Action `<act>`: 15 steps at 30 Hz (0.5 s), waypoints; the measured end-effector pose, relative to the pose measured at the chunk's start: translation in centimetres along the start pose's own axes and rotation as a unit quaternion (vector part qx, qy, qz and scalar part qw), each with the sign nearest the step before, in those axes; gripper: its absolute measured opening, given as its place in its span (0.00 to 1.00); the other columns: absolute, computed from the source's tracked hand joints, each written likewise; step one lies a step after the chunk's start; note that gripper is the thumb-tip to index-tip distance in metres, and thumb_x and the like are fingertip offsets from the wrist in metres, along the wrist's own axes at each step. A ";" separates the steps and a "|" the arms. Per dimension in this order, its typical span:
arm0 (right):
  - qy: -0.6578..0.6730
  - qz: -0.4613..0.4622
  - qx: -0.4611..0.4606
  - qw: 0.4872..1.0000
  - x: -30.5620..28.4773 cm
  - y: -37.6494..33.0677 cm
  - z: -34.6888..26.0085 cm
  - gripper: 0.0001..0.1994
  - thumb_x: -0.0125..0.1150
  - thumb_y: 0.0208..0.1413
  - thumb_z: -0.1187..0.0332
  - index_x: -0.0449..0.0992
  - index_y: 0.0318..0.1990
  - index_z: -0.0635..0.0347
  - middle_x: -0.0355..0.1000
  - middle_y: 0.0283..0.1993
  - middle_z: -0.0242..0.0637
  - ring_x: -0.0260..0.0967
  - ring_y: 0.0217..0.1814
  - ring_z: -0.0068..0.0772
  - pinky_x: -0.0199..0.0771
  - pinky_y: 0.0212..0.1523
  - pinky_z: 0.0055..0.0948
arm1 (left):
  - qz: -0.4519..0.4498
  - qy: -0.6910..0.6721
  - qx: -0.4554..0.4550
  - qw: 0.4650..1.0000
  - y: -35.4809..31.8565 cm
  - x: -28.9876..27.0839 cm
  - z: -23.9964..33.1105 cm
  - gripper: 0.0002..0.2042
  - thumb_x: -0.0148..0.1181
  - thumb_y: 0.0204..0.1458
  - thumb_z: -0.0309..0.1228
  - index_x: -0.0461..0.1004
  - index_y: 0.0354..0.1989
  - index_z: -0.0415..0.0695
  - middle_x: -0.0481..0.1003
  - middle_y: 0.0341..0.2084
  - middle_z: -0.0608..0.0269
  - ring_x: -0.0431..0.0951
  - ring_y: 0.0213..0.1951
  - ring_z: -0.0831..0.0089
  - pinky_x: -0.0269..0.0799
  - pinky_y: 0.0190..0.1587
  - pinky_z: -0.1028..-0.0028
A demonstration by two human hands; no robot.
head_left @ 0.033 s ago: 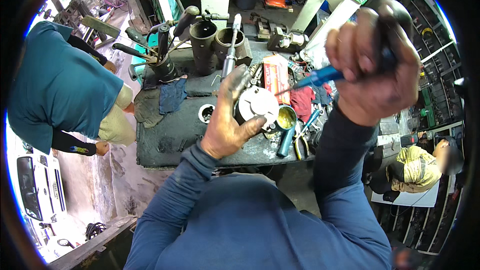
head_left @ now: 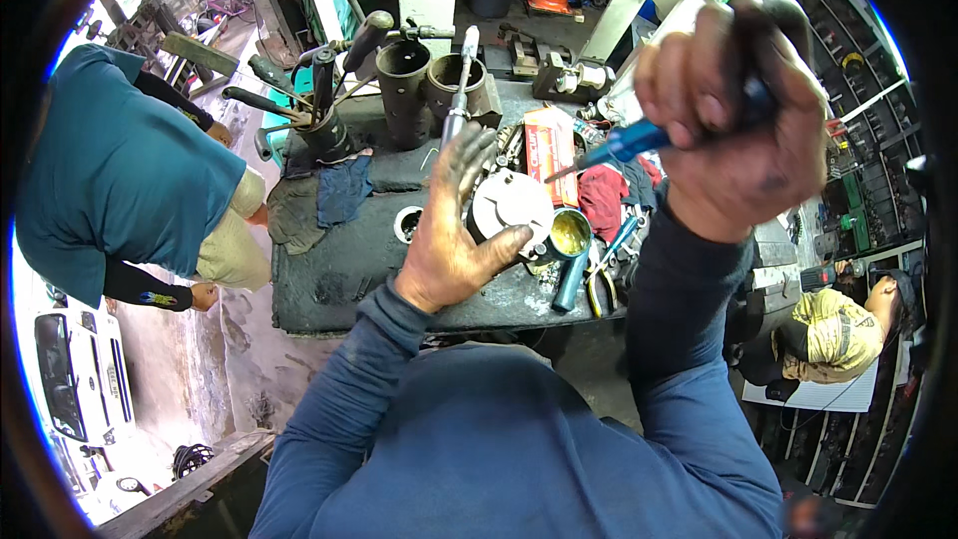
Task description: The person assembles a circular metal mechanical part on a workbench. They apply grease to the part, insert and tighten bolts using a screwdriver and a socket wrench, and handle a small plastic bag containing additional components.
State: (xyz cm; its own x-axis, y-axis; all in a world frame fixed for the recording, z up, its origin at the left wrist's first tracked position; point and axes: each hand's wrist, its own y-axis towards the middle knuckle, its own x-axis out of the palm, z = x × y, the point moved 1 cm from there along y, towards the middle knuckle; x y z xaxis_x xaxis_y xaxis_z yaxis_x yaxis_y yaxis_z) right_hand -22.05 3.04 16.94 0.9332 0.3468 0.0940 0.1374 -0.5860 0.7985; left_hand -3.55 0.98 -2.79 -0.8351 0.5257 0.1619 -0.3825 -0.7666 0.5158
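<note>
1. The pale round part (head_left: 513,204) sat on the dark workbench (head_left: 329,284), in front of the person, its flat, disc-like face turned upward.
2. The left hand (head_left: 446,230) was at the left side of the round part, thumb laid over its near edge and fingers extended up along its side, apart from the thumb. I could not tell whether the hand clamped the part or only rested against it.
3. The right hand (head_left: 743,135) was raised, to the right of the round part, its fingers wrapped tightly around a blue-handled tool (head_left: 639,142).
4. The tool's thin shank slanted down leftward, toward the round part; its tip showed against the red-and-white box (head_left: 549,140), apart from the part.
5. That box lay just beyond the round part, with a red cloth (head_left: 602,200) to the right.
6. A tin of yellowish paste (head_left: 571,234) stood close by the round part, on its near right; pliers (head_left: 602,291) lay farther out that way.
7. Left of the round part, past the left hand, stood a small white cup (head_left: 407,225) with dark contents.
8. Two dark cylinders (head_left: 403,90) stood beyond the round part, toward the left.
9. A co-worker in a teal shirt (head_left: 140,180) was well to its left.
</note>
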 end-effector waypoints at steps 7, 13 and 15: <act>0.046 0.076 0.022 0.996 0.2 1.3 2.2 0.16 0.50 0.69 0.63 0.72 0.51 0.68 0.63 0.19 0.35 0.58 0.15 0.26 0.64 0.18 0.28 | -0.061 0.045 -0.104 0.992 2.4 0.0 0.8 0.46 0.78 0.47 0.30 0.56 0.73 0.36 0.68 0.63 0.50 0.68 0.66 0.64 0.61 0.71 0.64; 0.058 0.091 0.043 0.993 0.2 1.1 3.5 0.15 0.53 0.68 0.62 0.72 0.48 0.69 0.66 0.21 0.36 0.59 0.15 0.24 0.63 0.18 0.25 | -0.050 0.093 -0.126 0.986 2.7 0.1 1.1 0.34 0.77 0.46 0.26 0.67 0.62 0.36 0.74 0.54 0.55 0.75 0.56 0.68 0.71 0.63 0.67; 0.055 0.077 0.056 0.994 -0.1 1.1 4.1 0.15 0.55 0.68 0.62 0.72 0.48 0.69 0.68 0.22 0.37 0.60 0.16 0.23 0.61 0.19 0.23 | -0.047 0.141 -0.123 0.981 2.7 0.0 1.2 0.30 0.76 0.46 0.25 0.70 0.58 0.37 0.75 0.51 0.56 0.75 0.54 0.69 0.72 0.61 0.68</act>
State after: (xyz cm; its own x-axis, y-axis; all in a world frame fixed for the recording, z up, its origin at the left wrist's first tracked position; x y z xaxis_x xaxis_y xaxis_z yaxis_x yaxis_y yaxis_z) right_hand -20.63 -0.65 15.35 0.9045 0.3214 0.2802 0.0369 -0.7138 0.6994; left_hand -4.12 -0.64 -0.37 -0.8542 0.5026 -0.1330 -0.5183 -0.8034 0.2929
